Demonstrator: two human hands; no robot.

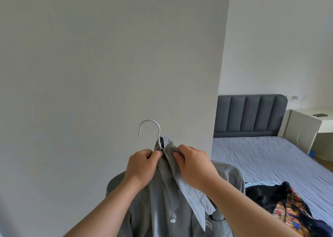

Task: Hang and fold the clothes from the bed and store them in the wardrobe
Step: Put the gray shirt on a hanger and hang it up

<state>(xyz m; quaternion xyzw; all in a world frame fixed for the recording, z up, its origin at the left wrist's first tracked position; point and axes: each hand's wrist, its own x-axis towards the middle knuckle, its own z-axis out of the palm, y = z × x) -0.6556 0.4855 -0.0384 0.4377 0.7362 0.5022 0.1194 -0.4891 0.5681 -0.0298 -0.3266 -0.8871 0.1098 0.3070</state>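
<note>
A grey button-up shirt point(162, 206) hangs on a white hanger point(150, 128) held up in front of me, its hook rising above the collar. My left hand point(142, 166) pinches the shirt's neck at the base of the hook. My right hand point(194, 166) grips the collar on the other side. On the bed point(270, 155) at the lower right lies a pile of clothes point(281, 202): a black garment, a colourful patterned one and a light blue piece.
A plain white panel point(108, 65) fills the left and middle of the view, close behind the hanger. The bed has a grey padded headboard point(250, 116). A white desk point(310, 121) with a dark phone stands at the far right.
</note>
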